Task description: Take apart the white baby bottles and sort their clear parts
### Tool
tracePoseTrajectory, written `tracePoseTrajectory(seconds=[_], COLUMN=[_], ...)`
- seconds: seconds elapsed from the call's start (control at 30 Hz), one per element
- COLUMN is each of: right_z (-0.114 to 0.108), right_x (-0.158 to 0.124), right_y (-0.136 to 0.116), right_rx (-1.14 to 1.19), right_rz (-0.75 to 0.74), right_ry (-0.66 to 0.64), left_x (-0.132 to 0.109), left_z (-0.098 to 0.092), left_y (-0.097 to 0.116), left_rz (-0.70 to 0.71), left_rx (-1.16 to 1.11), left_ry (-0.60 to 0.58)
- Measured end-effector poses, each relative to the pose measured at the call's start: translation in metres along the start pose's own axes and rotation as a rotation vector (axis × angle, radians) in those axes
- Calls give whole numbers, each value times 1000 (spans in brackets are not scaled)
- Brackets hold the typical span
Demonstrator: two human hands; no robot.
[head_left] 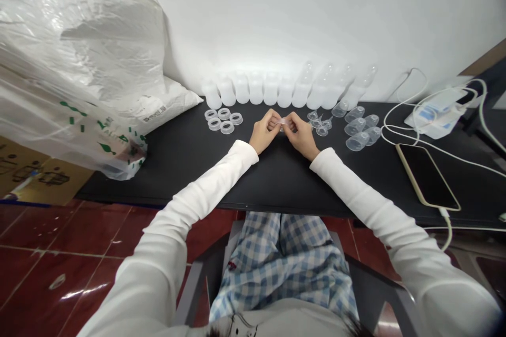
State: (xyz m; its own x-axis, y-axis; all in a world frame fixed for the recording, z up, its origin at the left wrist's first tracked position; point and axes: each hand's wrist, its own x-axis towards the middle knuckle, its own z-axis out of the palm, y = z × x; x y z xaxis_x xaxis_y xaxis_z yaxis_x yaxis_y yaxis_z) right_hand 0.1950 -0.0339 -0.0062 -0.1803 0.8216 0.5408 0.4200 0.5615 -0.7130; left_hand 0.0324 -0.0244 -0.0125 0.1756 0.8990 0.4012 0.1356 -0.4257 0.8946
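Observation:
My left hand (pixel 265 131) and my right hand (pixel 299 132) meet over the middle of the black table. Both are closed, fingertips pinching a small translucent bottle part (pixel 283 121) between them. Fingers cover much of it, so I cannot tell whether it is a ring, a teat or both together. Left of my hands lie several translucent bottle rings (pixel 226 127). Close to the right hand are several clear teats (pixel 322 130), and beyond them several clear dome caps (pixel 358 140). Behind, along the wall, stands a row of white baby bottles (pixel 256 89); those at the right end carry clear caps.
A big white plastic sack (pixel 90 31) and a printed clear bag (pixel 114 142) crowd the left side, above a cardboard box (pixel 59 179). At right lie a phone (pixel 427 176) on its charging cable, a white power strip (pixel 437 113) and looping white cables. The table's front edge (pixel 276 209) is above my lap.

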Motion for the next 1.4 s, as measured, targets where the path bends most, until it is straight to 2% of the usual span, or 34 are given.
tracePoseTrajectory(seconds=[0.3,0.5,0.7,0.83,1.07,1.4], right_z=[1,5,9,6,7,17], right_x=[-1,-2,-1,0,0,-2], right_y=[-4,-5,9,17,18,13], right_rx=[-89,-50,199,331,369,247], right_rz=[10,42,161,170,149,93], right_ry=[67,101,3,-64,-90,46], left_x=[-1,-1,0,2,-1,-4], left_z=[-3,1,0,0,3,8], left_y=[6,3,-1,-5,-4,4], left_rz=[49,-19,-70,-120,-93,-69], left_rx=[74,20,-57,-136,-94,-80], left_ry=[-68,-10,12,7,-12,91])
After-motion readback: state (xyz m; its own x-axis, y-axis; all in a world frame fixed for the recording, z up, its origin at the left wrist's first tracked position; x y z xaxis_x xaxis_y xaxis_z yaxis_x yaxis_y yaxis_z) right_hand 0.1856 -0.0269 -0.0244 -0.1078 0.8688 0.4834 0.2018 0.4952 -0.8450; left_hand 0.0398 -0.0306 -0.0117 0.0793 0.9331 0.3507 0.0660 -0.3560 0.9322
